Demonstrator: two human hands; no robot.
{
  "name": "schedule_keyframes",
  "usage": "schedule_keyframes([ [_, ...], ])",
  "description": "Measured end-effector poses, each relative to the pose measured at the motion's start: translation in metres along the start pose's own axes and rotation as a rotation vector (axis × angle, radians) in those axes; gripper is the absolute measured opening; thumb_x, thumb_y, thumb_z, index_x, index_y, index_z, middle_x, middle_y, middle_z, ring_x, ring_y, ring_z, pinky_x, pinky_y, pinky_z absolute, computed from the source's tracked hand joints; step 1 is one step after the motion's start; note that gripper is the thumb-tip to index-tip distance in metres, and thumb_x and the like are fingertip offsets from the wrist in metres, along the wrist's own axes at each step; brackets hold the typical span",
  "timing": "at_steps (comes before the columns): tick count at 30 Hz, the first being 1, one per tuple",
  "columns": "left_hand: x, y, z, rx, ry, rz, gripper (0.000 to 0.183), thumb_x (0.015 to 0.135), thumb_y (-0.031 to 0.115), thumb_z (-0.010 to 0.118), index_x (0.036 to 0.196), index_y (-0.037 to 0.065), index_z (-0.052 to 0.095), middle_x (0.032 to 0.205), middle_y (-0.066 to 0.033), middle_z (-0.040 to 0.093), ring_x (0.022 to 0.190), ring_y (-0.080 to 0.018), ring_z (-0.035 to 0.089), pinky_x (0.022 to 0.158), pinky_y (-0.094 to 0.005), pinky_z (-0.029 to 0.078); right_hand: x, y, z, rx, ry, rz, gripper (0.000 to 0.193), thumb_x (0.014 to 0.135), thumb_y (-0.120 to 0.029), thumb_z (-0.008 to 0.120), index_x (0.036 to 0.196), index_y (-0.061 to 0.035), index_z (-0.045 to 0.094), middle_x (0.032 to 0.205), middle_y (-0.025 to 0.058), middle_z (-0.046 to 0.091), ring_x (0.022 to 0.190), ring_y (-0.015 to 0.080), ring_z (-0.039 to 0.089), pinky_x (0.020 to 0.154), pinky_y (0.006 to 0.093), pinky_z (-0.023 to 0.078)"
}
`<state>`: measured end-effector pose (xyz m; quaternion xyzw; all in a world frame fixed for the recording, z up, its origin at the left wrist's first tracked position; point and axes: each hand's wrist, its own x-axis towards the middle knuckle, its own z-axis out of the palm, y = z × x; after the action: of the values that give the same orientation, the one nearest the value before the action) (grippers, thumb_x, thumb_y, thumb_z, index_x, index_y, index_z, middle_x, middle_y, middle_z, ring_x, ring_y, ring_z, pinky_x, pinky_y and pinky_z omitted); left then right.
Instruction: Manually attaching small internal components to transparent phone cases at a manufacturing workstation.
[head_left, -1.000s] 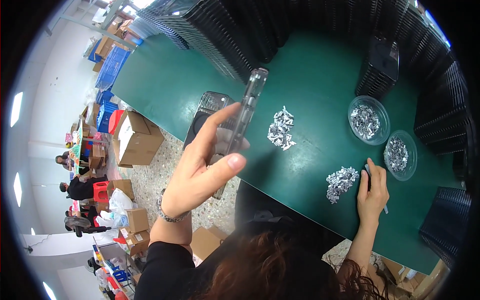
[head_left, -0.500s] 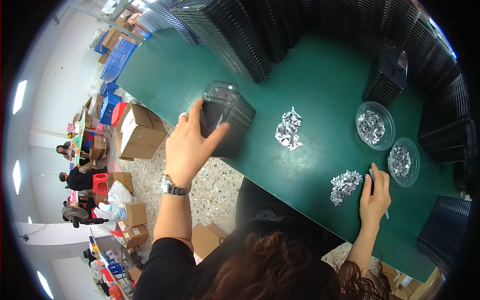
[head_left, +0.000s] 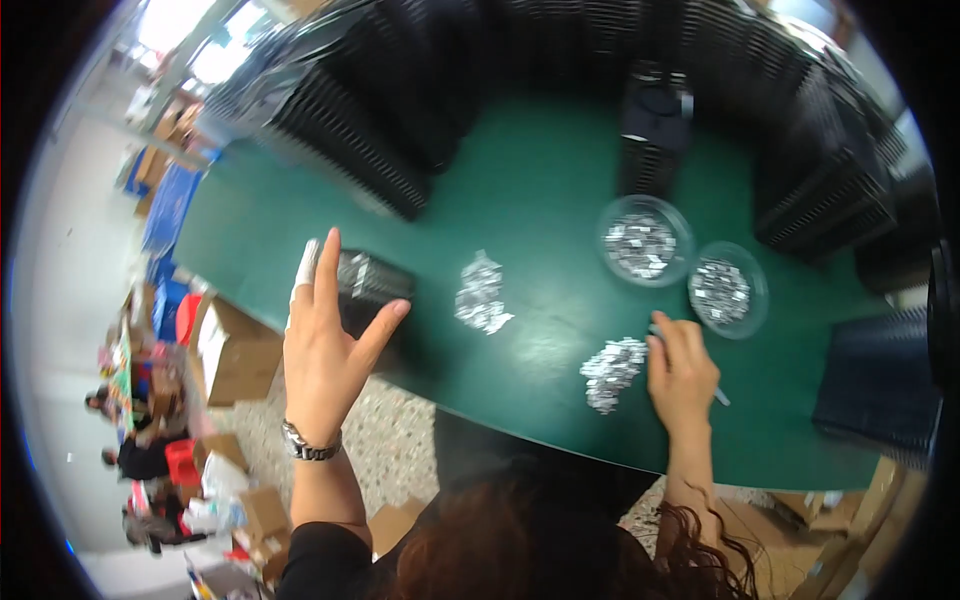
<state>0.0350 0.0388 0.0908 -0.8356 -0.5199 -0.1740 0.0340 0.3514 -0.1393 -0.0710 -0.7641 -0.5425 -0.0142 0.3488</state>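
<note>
My left hand [head_left: 325, 350] is raised with its fingers stretched and thumb apart, beside a short stack of dark plastic trays [head_left: 378, 277] near the left front edge of the green table. Nothing shows in its grasp; whether the fingertips touch the stack I cannot tell. In my right hand [head_left: 684, 380] is a slim grey pen-like tool [head_left: 721, 397], pinched between thumb and fingers. The hand rests just right of a heap of small silvery-white pieces [head_left: 612, 375]. A second, flatter heap of such pieces [head_left: 483, 292] lies between the hands.
Two clear round bowls [head_left: 684, 250] of small pieces stand beyond my right hand. Tall black tray stacks [head_left: 355, 135] line the far side, with a shorter stack [head_left: 655, 150] behind the bowls. Dark trays [head_left: 870, 385] sit at right. Cardboard boxes [head_left: 240, 355] and people are off to the left.
The view has swung, shifting the whole scene. My left hand has straightened its fingers and come away from the stack's top, where a clear part showed earlier. My right hand still holds the tool.
</note>
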Motion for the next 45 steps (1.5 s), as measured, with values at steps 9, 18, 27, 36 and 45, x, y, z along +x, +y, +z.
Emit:
schedule_keyframes([
  [9,0.193,0.218,0.088,-0.343,-0.032,0.485,0.077,0.099,0.045,0.068,0.159,0.005,0.042,0.148,-0.0309,0.056,0.118,-0.0437,0.069,0.099,-0.0482,0.058,-0.003,0.005,-0.002,0.003,0.046,-0.006,0.028,0.096,-0.017,0.073,0.123,-0.0087,0.072,0.101,0.0056,0.066,0.079,0.0277,0.071,0.068,0.0410,0.057],
  [18,0.231,0.259,0.119,-0.121,-0.095,0.398,0.091,0.088,0.057,0.072,0.160,0.010,0.041,0.157,-0.0350,0.047,0.125,-0.0477,0.066,0.101,-0.0504,0.057,-0.010,0.013,0.003,0.026,0.026,0.047,0.023,0.098,-0.020,0.069,0.119,-0.0104,0.073,0.100,0.0066,0.065,0.079,0.0300,0.071,0.069,0.0435,0.058],
  [27,0.127,0.133,0.046,-1.755,-0.376,0.188,0.077,0.097,0.033,0.064,0.161,0.000,0.035,0.137,-0.0211,0.065,0.118,-0.0292,0.069,0.092,-0.0373,0.060,0.008,0.012,-0.007,0.056,-0.054,0.169,0.029,0.092,-0.016,0.071,0.120,-0.0115,0.075,0.098,0.0072,0.069,0.081,0.0335,0.071,0.072,0.0451,0.056],
  [36,-0.078,0.068,0.113,-1.742,-0.889,-0.638,0.050,0.110,0.029,0.059,0.150,-0.001,0.052,0.106,-0.0097,0.075,0.081,-0.0118,0.071,0.074,-0.0239,0.058,-0.019,-0.021,-0.024,0.172,-0.223,0.322,0.018,0.096,-0.011,0.073,0.113,-0.0046,0.077,0.092,0.0088,0.067,0.083,0.0232,0.067,0.075,0.0324,0.051],
  [45,-0.080,0.064,0.108,-1.764,-1.209,-0.555,0.049,0.115,0.035,0.047,0.149,0.000,0.046,0.108,-0.0218,0.074,0.054,-0.0209,0.067,0.047,-0.0291,0.055,-0.018,-0.029,-0.026,0.171,-0.252,0.342,0.013,0.094,-0.008,0.076,0.105,-0.0007,0.076,0.093,0.0079,0.067,0.080,0.0217,0.066,0.073,0.0320,0.051],
])
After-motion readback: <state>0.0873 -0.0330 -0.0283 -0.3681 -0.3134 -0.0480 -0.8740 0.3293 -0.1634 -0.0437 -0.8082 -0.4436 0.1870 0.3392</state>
